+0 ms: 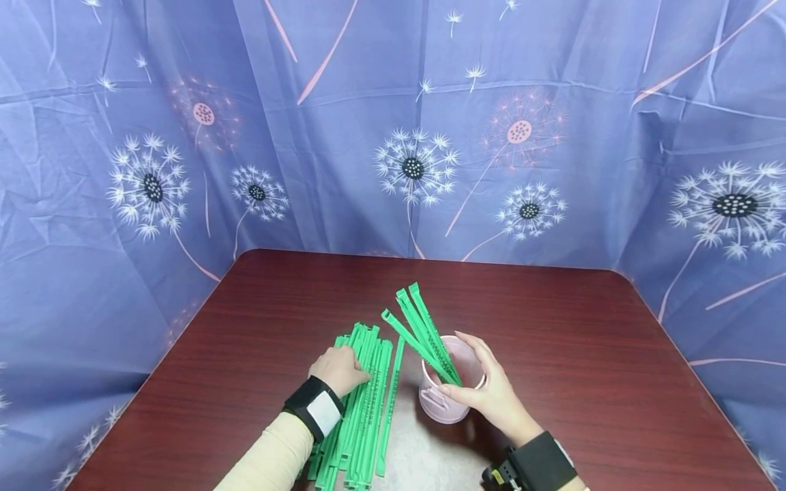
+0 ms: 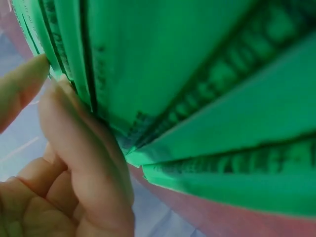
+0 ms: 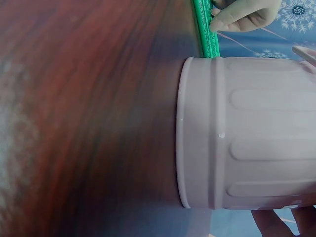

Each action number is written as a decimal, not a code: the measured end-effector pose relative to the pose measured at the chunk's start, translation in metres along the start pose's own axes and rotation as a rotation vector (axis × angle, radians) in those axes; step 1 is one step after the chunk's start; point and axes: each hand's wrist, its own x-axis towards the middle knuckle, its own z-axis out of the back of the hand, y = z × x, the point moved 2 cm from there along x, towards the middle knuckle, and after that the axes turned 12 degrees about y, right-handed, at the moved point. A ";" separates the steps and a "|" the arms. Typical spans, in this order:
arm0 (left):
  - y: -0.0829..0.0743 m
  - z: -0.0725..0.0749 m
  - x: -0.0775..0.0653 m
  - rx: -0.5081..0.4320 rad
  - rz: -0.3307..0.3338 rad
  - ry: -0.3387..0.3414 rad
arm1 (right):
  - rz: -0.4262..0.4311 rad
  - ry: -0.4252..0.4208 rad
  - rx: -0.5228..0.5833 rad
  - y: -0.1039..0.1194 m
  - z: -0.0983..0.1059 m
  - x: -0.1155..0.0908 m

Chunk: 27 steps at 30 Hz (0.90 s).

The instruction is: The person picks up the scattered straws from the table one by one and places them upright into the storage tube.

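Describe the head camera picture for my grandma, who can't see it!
A person's right hand holds a pink cup with slim green packets leaning in it, while the left hand touches a pile of similar packets. The wood-grain table is reddish brown, with blue dandelion-print cloth behind.

Your left forearm comes in from the near side in a cream sleeve, slanting far and right, with a black strap at the wrist. Your left hand is turned back-up, its fingers bent; the left wrist view shows two digit tips close together, though whether they pinch is unclear. Your right wrist, banded in black, angles in from the near right toward the far left. Your right hand is curved in a wide grip, its thumb pointing left on the near side, its fingers reaching farther off.
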 end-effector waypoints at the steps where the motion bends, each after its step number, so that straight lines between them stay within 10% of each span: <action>1: 0.000 0.000 0.000 -0.005 -0.008 -0.002 | -0.002 0.001 0.003 0.000 0.000 0.000; 16: 0.001 0.003 0.002 -0.037 -0.135 -0.098 | -0.015 0.006 0.013 0.001 0.000 -0.001; 27: -0.002 0.017 0.000 -0.327 -0.123 -0.088 | -0.022 0.011 0.037 0.001 0.000 -0.001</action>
